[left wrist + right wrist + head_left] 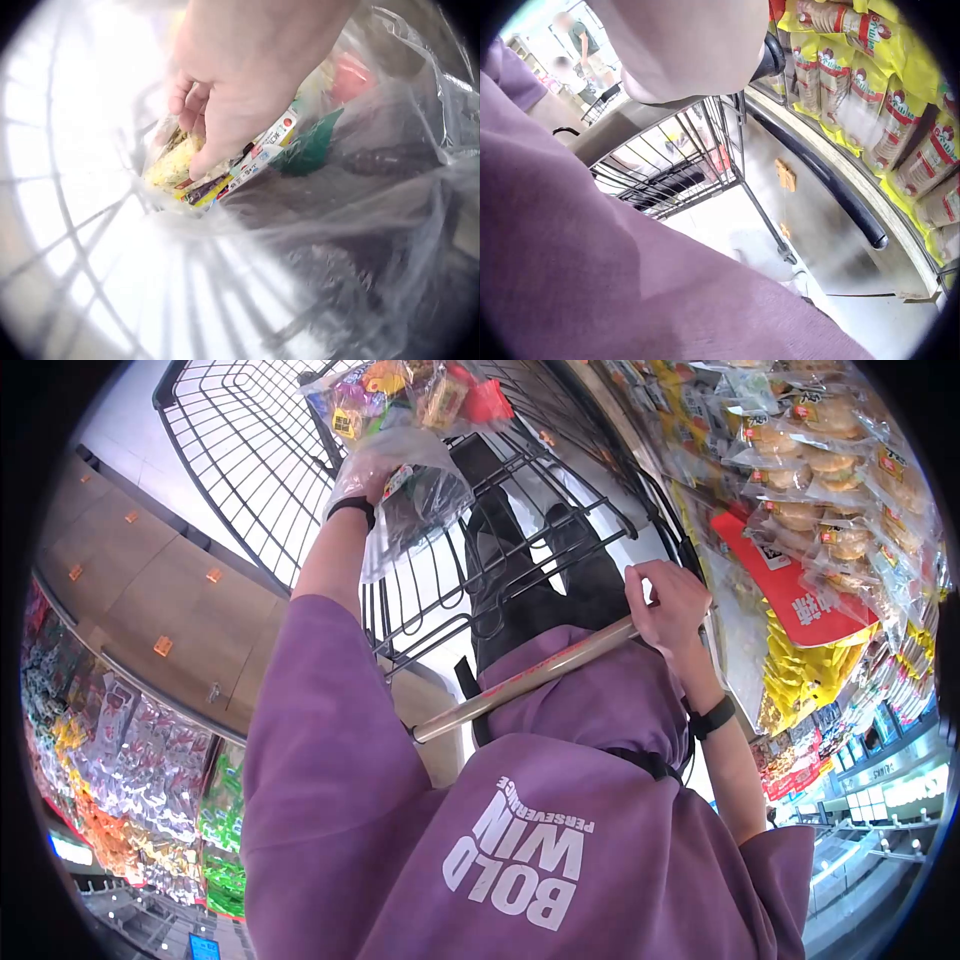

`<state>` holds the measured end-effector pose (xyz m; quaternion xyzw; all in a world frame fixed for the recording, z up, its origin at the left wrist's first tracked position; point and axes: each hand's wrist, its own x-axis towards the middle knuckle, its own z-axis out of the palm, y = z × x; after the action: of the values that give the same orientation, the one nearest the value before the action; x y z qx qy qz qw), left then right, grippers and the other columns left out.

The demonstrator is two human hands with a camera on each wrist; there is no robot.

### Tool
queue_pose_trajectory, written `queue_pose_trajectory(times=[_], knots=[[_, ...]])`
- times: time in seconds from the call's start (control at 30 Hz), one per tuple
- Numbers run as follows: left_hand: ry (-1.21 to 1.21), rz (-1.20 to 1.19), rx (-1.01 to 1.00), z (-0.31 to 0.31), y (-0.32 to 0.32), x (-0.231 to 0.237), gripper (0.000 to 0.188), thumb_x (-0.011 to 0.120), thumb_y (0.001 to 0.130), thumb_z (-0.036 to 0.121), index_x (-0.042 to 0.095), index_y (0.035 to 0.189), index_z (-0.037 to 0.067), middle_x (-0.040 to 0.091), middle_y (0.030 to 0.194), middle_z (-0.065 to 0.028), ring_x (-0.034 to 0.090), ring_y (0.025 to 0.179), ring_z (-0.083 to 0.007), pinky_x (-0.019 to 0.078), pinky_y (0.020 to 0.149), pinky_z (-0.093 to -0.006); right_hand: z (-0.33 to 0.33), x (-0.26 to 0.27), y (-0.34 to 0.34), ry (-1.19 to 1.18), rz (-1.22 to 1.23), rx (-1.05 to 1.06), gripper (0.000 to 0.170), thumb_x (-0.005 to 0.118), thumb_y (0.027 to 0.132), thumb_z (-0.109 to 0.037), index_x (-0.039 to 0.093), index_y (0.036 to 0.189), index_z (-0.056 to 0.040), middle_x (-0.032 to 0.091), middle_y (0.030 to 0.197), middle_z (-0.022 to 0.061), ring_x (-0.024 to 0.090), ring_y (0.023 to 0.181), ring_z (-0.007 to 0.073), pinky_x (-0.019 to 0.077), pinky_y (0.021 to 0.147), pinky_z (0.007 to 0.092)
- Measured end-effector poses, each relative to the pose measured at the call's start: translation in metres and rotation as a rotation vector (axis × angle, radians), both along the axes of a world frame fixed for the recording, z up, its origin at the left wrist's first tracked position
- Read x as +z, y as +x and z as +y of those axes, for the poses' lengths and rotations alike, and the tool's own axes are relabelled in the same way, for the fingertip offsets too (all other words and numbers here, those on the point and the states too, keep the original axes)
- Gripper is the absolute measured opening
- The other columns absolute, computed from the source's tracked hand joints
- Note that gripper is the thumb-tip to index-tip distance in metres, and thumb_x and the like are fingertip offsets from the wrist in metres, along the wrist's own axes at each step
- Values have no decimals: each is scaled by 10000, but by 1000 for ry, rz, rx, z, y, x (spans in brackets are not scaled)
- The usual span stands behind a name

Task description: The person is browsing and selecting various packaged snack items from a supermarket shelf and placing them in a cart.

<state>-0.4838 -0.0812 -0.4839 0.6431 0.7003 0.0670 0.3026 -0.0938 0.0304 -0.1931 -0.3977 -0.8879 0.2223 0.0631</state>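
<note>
A black wire shopping cart (163,402) holds a clear, crinkled plastic bag (445,485) and colourful glossy packets (385,395), 1 of them red. The left hand (370,470) is inside the bag, its fingers and thumb closed on a pale yellow, crinkled packet (176,165); a white-edged printed packet (255,161) and a dark green piece (311,146) lie beside it. The plastic blurs the bag's darker contents, glare washes out the cart wires in the left wrist view, and small print is unreadable. The right hand (670,605), well apart from the bag and packets, grips 1 end of the pale tubular cart handle (530,680); its fingertips are cut off in the right wrist view. Yellow-and-clear packs (866,97) fill the shelf on the right.
</note>
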Motion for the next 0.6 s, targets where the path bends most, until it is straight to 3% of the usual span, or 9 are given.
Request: queue_pose_trajectory(times=[0.07, 0.17, 0.3, 0.37, 0.43, 0.5, 0.6], knots=[[76, -93, 118, -11, -4, -27, 352, 531, 945, 257, 645, 1227, 81, 627, 1283, -144, 554, 1210, -332, 442, 1032, -406, -1, -1, 0, 3, 10, -3, 124, 737, 802, -123, 650, 716, -105, 610, 617, 11, 563, 507, 182, 421, 499, 303], [87, -77, 133, -16, -2, -14, 353, 526, 950, 259, 641, 1222, 65, 622, 1288, -151, 540, 1219, -344, 434, 1039, -405, -1, -3, 0, 16, 31, -12, 125, 739, 799, -125, 649, 715, -106, 611, 619, 11, 561, 504, 183, 420, 498, 304], [48, -123, 32, -12, -7, 9, 290, 538, 925, 111, 658, 1185, 75, 647, 1222, -160, 572, 1157, -355, 455, 991, -432, 0, -2, -7, 32, 47, -28, 139, 732, 808, -141, 639, 709, -111, 606, 615, 11, 567, 511, 187, 428, 499, 308], [-56, -161, -121, -6, -12, 18, 190, 591, 899, 113, 659, 1061, 41, 660, 1032, -177, 611, 1014, -359, 480, 890, -463, 0, -3, -8, 40, 62, -39, 150, 726, 814, -150, 628, 706, -115, 599, 610, 12, 571, 516, 190, 434, 501, 311], [58, 0, -216, -2, -2, 47, 257, 631, 830, 97, 594, 1066, 1, 651, 936, -215, 641, 950, -370, 504, 829, -454, 0, -4, -9, 44, 75, -51, 158, 720, 819, -158, 616, 706, -120, 590, 604, 15, 576, 522, 194, 440, 504, 316], [-46, 58, -116, 19, 19, 121, 330, 662, 818, 132, 535, 1083, -18, 646, 897, -206, 650, 905, -371, 515, 784, -467, 3, -7, -11, 75, 140, -29, 151, 713, 818, -155, 606, 716, -121, 591, 613, 22, 592, 542, 206, 463, 520, 335], [73, 55, -28, 29, 33, 195, 387, 707, 804, 197, 531, 1076, -15, 659, 919, -247, 658, 861, -409, 545, 750, -475, 6, -9, -19, 106, 188, -26, 163, 687, 838, -182, 601, 717, -115, 613, 640, 35, 621, 576, 227, 486, 543, 344]])
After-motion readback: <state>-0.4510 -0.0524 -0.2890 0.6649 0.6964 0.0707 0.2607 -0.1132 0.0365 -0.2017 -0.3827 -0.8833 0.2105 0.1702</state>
